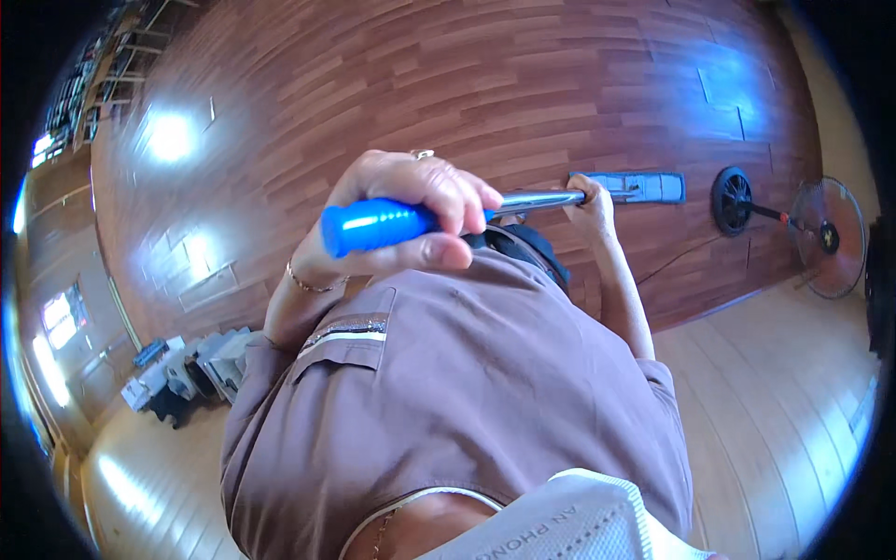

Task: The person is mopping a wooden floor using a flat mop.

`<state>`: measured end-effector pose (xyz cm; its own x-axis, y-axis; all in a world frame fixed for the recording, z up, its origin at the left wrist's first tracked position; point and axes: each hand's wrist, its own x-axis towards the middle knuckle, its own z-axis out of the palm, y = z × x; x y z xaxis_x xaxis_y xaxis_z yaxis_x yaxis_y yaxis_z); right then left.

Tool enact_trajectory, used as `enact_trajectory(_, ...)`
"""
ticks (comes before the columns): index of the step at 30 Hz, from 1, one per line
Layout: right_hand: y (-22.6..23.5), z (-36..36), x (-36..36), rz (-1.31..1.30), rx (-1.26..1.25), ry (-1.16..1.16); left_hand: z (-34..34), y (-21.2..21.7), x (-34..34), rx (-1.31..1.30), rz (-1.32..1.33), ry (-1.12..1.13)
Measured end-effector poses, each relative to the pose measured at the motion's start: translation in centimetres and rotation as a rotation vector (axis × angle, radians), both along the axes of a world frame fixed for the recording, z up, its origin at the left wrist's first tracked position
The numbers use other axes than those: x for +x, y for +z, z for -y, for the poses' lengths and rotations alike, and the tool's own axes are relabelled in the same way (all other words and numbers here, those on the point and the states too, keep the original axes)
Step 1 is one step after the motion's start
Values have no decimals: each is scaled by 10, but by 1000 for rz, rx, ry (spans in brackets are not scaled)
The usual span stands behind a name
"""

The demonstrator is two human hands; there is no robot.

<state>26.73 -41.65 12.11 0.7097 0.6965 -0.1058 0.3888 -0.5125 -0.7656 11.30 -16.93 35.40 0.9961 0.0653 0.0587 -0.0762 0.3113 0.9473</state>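
A flat mop runs from left to right in front of me, its blue end grip (369, 228) nearest and its silver pole (541, 200) reaching out to the right. My left hand (411, 198), with a ring and a bracelet, is closed round the blue grip, thumb below and fingers over the top. Farther along, my right hand (594, 211) is wrapped round the metal pole. Just beyond it, the rectangular grey-blue mop head (653, 187) lies flat on the wood-patterned floor (467, 84).
Right of the mop head stands a fan with a round black base (731, 201) and a wire-guarded head (829, 235); a thin cable (681, 259) trails over the floor. At the left, grey and white items (201, 364) are grouped by the wall. Shelving (103, 84) stands at the far left.
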Motion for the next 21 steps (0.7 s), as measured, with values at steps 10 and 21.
enact_trajectory(10,-36,85,-8,24,-55,-219,21,-39,43,81,-88,-369)
enact_trajectory(21,5,31,-1,121,51,-19,13,-10,15,120,111,-98)
